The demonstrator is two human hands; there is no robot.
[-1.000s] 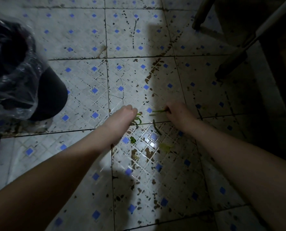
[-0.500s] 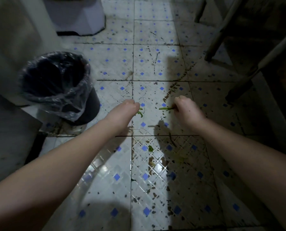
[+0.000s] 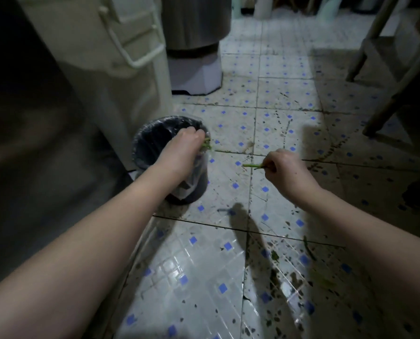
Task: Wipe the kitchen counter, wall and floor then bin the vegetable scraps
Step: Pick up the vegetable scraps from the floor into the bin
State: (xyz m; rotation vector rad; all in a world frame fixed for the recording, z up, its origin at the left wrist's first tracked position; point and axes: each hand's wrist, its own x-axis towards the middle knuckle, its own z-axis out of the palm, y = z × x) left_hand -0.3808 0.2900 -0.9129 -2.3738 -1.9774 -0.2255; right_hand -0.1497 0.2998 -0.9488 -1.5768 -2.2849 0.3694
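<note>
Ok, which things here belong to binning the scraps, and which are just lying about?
Job: left hand gripping green scraps over the lined bin; right hand pinching a green stem; loose stem on the floor tiles.
Lying about: pale cabinet, metal drum, wooden furniture leg.

Black round bin with clear plastic liner (image 3: 145,133): 1.
Hands: 2, left hand (image 3: 182,148) and right hand (image 3: 285,167).
Small green scrap bunch (image 3: 207,144) in left hand: 1, pieces not countable.
Thin green stems (image 3: 251,165) in right hand: 1 or 2.
Loose green scraps (image 3: 309,250) on floor: at least 2.
Steel drum on pale base (image 3: 196,25): 1.
</note>
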